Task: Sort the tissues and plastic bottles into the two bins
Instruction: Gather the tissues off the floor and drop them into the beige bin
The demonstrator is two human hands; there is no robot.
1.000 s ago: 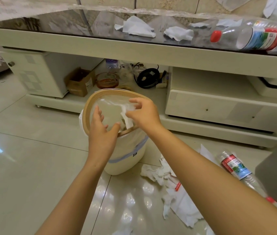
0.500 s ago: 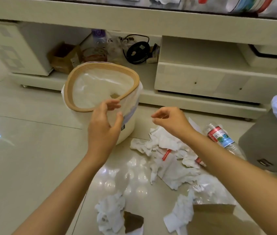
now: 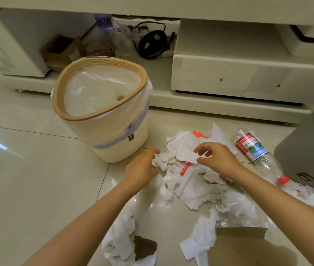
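Two hands work over the heap of tissues (image 3: pixel 188 177) at centre frame. Our left hand (image 3: pixel 142 167) lies at the heap's left edge with fingers loosely extended, fingertips touching the paper and gripping nothing that we can see. Our right hand (image 3: pixel 217 160) hangs over the top of the heap, thumb and fingers spread around a flat white sheet (image 3: pixel 186 154) but not yet closed on it. We judge the tissues to be feather-light, limp and easy to tear, so bunching several in a loose fistful should serve better than pinching one corner. At right of the heap lies a plastic bottle (image 3: pixel 256 150) (thin-walled, likely to dent and roll), best taken round its labelled middle. Upper left of centre stands the cream bin (image 3: pixel 121 143); a grey bin (image 3: pixel 306 150) sits at the right edge.
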